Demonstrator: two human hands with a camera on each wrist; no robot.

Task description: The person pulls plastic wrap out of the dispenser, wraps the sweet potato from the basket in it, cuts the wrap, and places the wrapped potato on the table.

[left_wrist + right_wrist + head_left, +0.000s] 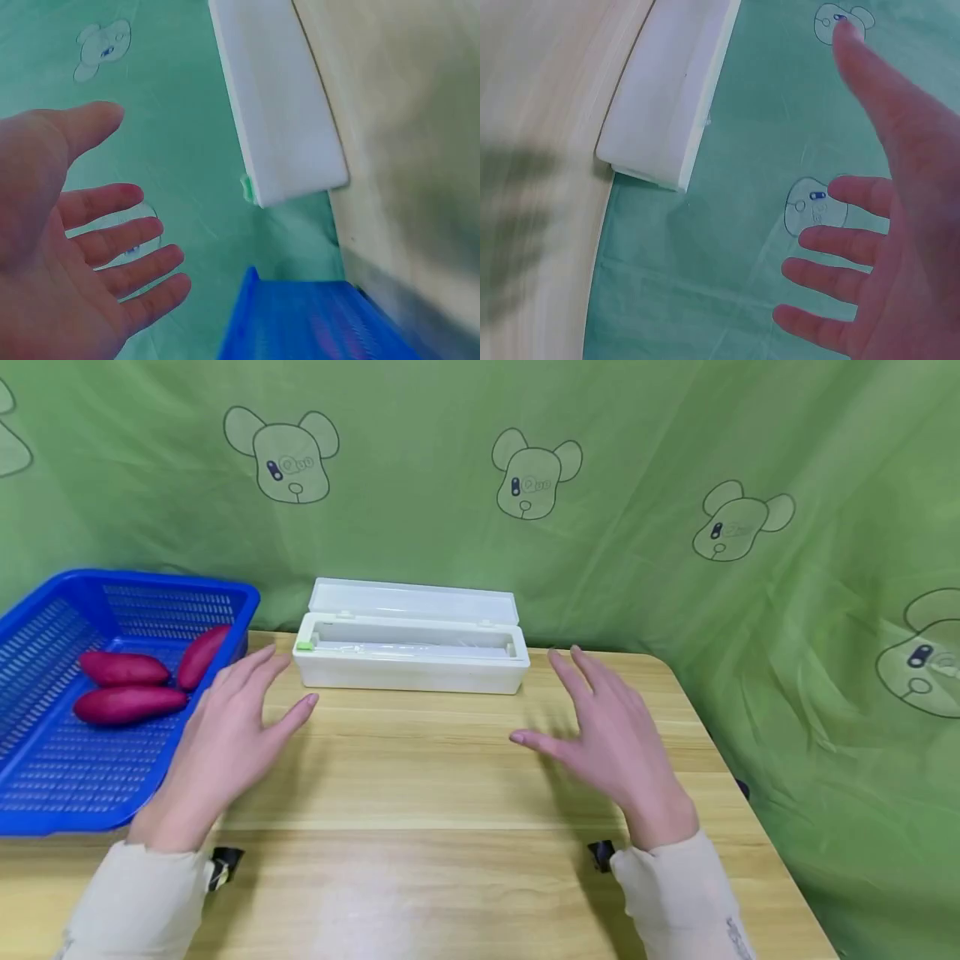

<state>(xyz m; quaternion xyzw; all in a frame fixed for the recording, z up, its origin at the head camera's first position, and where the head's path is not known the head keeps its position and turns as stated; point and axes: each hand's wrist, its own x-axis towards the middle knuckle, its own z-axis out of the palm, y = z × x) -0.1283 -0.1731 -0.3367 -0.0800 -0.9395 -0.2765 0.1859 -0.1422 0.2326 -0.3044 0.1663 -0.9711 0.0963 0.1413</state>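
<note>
A long white box (412, 675) stands at the back of the table, its lid (412, 600) tipped up behind it. Inside lies a roll that looks like clear plastic wrap (408, 649), and a small green piece (304, 646) sits at the box's left end. My left hand (232, 735) hovers left of the box, fingers spread and holding nothing. Off the box's right end is my right hand (611, 735), likewise empty, with thumb and fingers apart. Both wrist views show the palms bare and the box (289, 105) beyond the fingertips.
A blue plastic basket (75, 821) occupies the left of the table, close beside my left hand. Several purple-red sweet potatoes (131, 704) lie in it. Behind the wooden table (420, 802) hangs a green curtain (420, 468) with bear-head prints, which also runs along the right side.
</note>
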